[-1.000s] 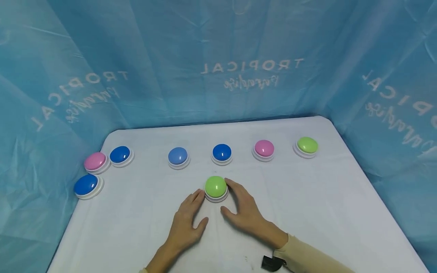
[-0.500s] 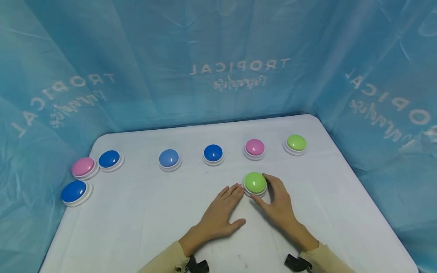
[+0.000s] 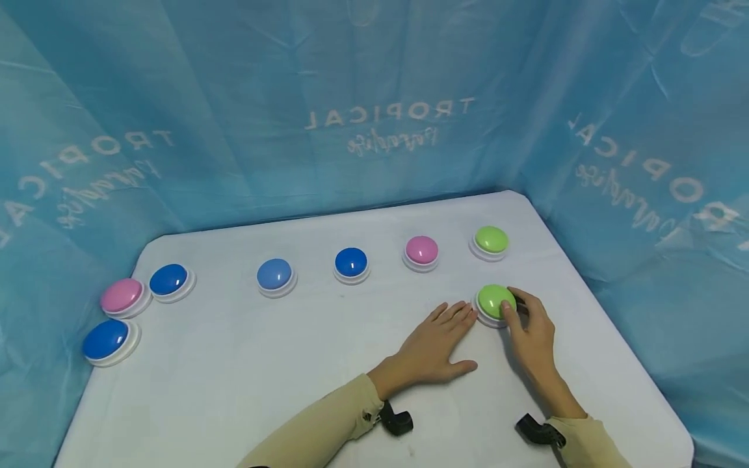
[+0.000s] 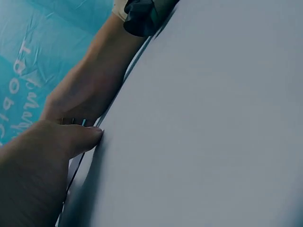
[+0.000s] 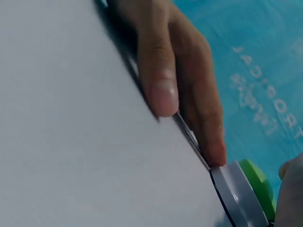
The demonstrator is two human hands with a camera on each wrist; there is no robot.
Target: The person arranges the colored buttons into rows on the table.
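A green dome push button (image 3: 496,302) with a white base sits on the white-covered table, right of centre in the head view. My right hand (image 3: 532,335) holds it on its right side, the thumb by the front of the dome and fingers round the far edge. My left hand (image 3: 435,348) lies low with straight fingers, its fingertips touching the left side of the base and its thumb spread away. In the right wrist view, the left fingertips (image 5: 218,156) meet the base of the green button (image 5: 258,184). The left wrist view shows my left thumb (image 4: 83,139); the button is hidden there.
Along the back stand a light blue button (image 3: 274,274), a dark blue button (image 3: 351,262), a pink button (image 3: 422,250) and another green button (image 3: 491,240). At far left cluster a pink button (image 3: 121,296) and two blue ones. Blue curtains (image 3: 374,162) surround the table.
Both hands have moved to the right with the green button, from the middle to below the back green button. The right thumb has come up against it. The head view has turned somewhat.
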